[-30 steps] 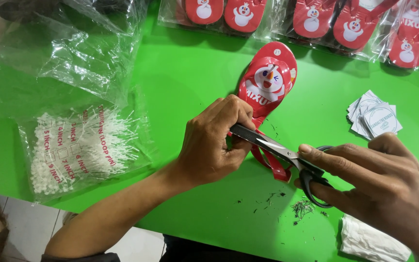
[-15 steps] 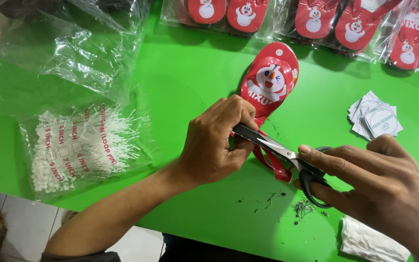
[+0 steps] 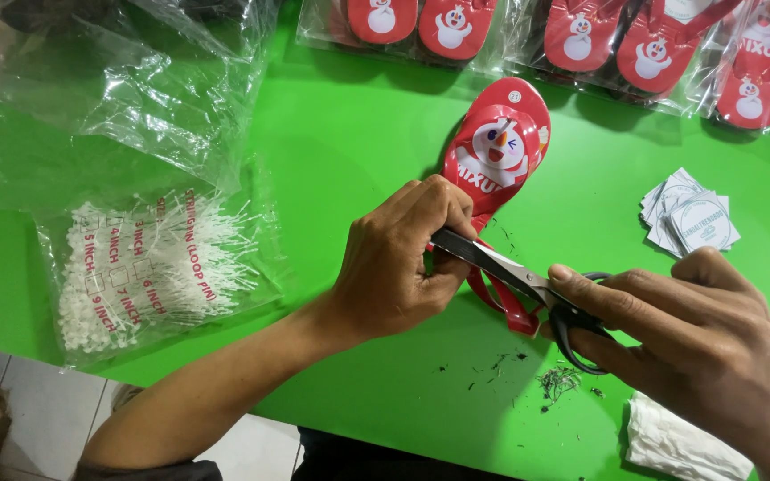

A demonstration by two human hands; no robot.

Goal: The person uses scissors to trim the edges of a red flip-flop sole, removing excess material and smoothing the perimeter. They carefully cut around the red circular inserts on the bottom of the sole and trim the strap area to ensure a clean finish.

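Green counter (image 3: 331, 142) lies open left of the red sandal (image 3: 498, 147); left hand (image 3: 398, 263) grips its strap, right hand (image 3: 697, 330) grips scissors (image 3: 528, 283), unmoved since before.

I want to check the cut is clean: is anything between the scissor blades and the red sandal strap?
Nothing visible. The scissors in the right hand reach the strap directly; the left hand covers the blade tips, so the cut itself is hidden.

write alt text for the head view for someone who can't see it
A left hand holds a red sandal on a green table while the right hand works scissors at its strap. A bag of white plastic pins lies left.
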